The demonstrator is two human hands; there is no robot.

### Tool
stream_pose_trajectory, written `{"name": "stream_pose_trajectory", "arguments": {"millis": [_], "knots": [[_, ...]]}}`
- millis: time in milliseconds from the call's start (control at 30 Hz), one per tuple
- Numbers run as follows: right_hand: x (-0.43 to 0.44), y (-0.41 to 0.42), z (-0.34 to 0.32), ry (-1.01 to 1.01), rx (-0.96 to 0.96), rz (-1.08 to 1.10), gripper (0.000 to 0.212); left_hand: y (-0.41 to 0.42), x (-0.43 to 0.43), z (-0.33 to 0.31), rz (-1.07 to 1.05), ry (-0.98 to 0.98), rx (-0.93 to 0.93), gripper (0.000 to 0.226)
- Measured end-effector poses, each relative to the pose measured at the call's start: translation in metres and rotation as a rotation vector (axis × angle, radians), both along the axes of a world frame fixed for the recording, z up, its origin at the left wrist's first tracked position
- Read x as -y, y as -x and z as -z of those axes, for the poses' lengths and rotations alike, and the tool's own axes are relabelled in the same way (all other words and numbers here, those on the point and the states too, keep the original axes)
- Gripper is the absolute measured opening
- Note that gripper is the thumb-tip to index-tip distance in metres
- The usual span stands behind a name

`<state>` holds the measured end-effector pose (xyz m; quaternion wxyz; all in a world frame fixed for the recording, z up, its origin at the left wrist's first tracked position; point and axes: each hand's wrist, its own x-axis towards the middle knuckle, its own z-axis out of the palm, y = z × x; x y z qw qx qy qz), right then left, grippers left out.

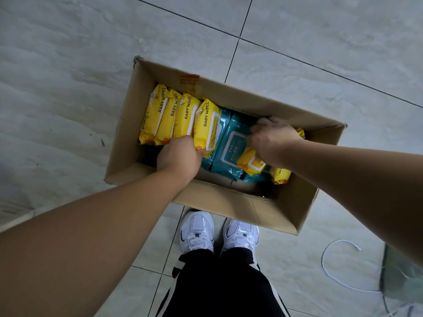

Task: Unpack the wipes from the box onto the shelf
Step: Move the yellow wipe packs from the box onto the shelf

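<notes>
I've got both arms reaching down into the cardboard box [146,92]. My left hand [179,156] curls its fingers onto the near end of a yellow wipes pack [207,124] in the upright row. My right hand [273,138] is knuckles-up over the teal packs [231,145]; its finger state I can't tell. My white sneakers [196,234] stand just beside the box's near wall.

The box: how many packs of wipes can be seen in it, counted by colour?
Inside the cardboard box, as far as the hands allow:
Yellow packs: 7, four standing in a row, three near the right hand
Teal packs: 2, perhaps more underneath
Total visible: 9
</notes>
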<state>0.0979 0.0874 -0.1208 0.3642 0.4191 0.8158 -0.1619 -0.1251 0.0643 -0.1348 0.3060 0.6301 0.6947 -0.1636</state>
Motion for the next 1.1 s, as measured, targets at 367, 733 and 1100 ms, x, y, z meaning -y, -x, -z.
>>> {"name": "stream_pose_trajectory", "arguments": {"millis": [367,733,1100], "knots": [[-0.001,-0.003,-0.058,0.033,-0.214,0.307,0.007,0.017,0.010,-0.058,-0.151,-0.050,0.402,0.032],[-0.036,0.010,-0.271,-0.004,-0.495,0.548,0.018,0.064,-0.056,-0.243,-0.411,-0.013,0.580,0.024],[-0.122,0.014,-0.594,-0.271,-0.674,0.518,0.017,0.079,-0.148,-0.572,-0.420,-0.255,0.898,0.014]]}}
